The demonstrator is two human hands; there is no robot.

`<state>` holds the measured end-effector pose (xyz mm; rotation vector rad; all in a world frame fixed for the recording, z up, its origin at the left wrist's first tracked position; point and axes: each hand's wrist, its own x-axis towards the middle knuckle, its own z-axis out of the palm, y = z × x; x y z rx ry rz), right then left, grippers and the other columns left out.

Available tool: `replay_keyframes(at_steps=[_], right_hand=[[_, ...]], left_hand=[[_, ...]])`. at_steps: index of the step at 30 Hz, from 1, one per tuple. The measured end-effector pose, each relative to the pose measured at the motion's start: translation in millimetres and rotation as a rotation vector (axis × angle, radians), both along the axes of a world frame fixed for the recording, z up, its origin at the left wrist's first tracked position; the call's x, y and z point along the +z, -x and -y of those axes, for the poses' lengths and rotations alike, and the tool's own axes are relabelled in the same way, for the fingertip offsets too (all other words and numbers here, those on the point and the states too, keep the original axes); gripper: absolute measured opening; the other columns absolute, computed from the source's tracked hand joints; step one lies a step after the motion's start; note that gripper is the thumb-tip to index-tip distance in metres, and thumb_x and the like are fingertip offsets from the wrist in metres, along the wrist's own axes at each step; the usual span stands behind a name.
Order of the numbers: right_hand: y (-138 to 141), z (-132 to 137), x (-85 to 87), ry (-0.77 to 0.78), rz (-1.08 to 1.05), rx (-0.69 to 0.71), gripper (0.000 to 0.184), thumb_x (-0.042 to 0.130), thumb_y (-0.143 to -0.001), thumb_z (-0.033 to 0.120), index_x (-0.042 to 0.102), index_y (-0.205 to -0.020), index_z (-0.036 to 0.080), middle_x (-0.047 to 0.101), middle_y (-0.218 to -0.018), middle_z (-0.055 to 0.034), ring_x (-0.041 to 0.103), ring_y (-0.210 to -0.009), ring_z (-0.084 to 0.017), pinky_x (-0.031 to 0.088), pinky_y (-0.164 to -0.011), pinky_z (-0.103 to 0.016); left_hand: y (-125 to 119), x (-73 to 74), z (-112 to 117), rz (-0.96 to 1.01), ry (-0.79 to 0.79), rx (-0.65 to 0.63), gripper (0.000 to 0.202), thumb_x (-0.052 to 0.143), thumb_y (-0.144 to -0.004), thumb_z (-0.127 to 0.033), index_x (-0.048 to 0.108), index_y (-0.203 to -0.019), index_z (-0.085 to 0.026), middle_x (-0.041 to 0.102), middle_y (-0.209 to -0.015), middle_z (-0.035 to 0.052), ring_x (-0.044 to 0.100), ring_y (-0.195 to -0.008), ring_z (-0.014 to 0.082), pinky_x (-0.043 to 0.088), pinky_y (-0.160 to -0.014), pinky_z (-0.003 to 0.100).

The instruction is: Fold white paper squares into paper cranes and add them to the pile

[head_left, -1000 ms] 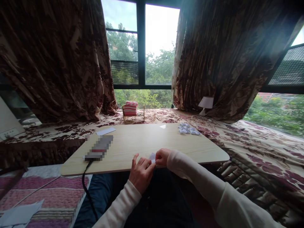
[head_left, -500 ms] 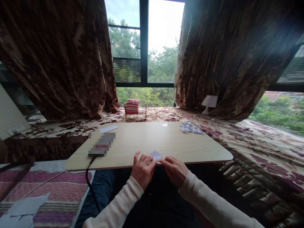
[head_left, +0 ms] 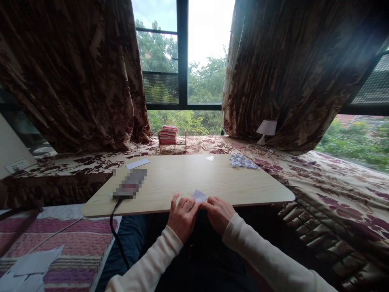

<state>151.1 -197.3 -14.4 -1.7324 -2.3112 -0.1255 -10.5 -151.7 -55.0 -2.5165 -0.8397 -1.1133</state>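
A small piece of pale paper [head_left: 199, 196] with a pointed far edge lies at the near edge of the wooden-topped table [head_left: 179, 178]. My left hand [head_left: 183, 217] grips its near left side, thumb and index finger pressed together at the paper. From the other side my right hand [head_left: 219, 212] pinches the near right edge, its fingertips almost meeting the left ones. The paper's lower part is hidden behind my fingers. Farther off, a heap of small folded paper pieces [head_left: 242, 161] sits at the table's back right.
A pixelated dark device [head_left: 130, 184] with a black cable [head_left: 112, 227] lies on the table's left. Behind it is a white paper strip [head_left: 137, 163]; a small white scrap [head_left: 209, 158] lies at the back. Torn paper sheets [head_left: 33, 263] rest on the striped quilt [head_left: 75, 243].
My right hand has moved slightly left, bringing its fingertips closer to my left hand at the paper. The left hand stays nearly in place. The whole view has shifted a little.
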Motion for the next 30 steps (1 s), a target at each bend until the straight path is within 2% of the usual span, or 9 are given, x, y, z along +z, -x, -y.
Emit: replay_keyframes(at_steps=[7,16,23,26,30], right_hand=[[8,3,4.4,0.066,0.006,-0.093,0.033,0.040,-0.080,0.014,0.061,-0.104,0.024,0.061,-0.096,-0.0070,0.055,-0.094,-0.021,0.043,-0.068,-0.027],[2,3,8.1,0.166,-0.012,-0.132,0.045,0.041,-0.078,0.018,0.059,-0.117,0.032,0.070,-0.093,-0.0040,0.065,-0.084,-0.021,0.046,-0.069,-0.030],[7,3,16.2,0.172,-0.009,-0.145,0.041,0.042,-0.076,0.018,0.064,-0.109,0.030,0.071,-0.094,-0.0066,0.066,-0.087,-0.024,0.046,-0.070,-0.033],[9,4,14.7,0.164,-0.031,-0.163,0.038,0.043,-0.077,0.019,0.066,-0.106,0.029,0.071,-0.095,-0.0068,0.065,-0.088,-0.025,0.046,-0.072,-0.034],[5,5,6.4,0.162,-0.087,-0.230,0.044,0.044,-0.076,0.020,0.061,-0.115,0.032,0.071,-0.099,-0.0054,0.065,-0.090,-0.025,0.047,-0.075,-0.035]], left_hand=[[2,-5.8,2,-0.037,-0.052,-0.003,0.028,0.045,-0.085,-0.014,0.058,-0.109,-0.018,0.065,-0.103,0.0056,0.054,-0.095,0.0224,0.023,-0.100,0.051],[3,1.1,2,-0.078,-0.073,-0.004,0.031,0.046,-0.080,-0.011,0.058,-0.108,-0.018,0.065,-0.100,0.0053,0.053,-0.092,0.0218,0.024,-0.100,0.051],[-4,12.6,-2,-0.127,-0.072,-0.032,0.022,0.046,-0.080,-0.011,0.062,-0.094,-0.017,0.064,-0.086,0.0041,0.052,-0.097,0.0222,0.021,-0.103,0.050],[-5,11.4,-3,-0.125,-0.058,-0.043,0.024,0.044,-0.081,-0.010,0.062,-0.095,-0.017,0.064,-0.086,0.0046,0.051,-0.097,0.0218,0.022,-0.103,0.049],[-1,4.4,-5,-0.102,-0.026,-0.043,0.030,0.042,-0.080,-0.009,0.060,-0.101,-0.018,0.064,-0.093,0.0055,0.051,-0.098,0.0218,0.023,-0.102,0.048]])
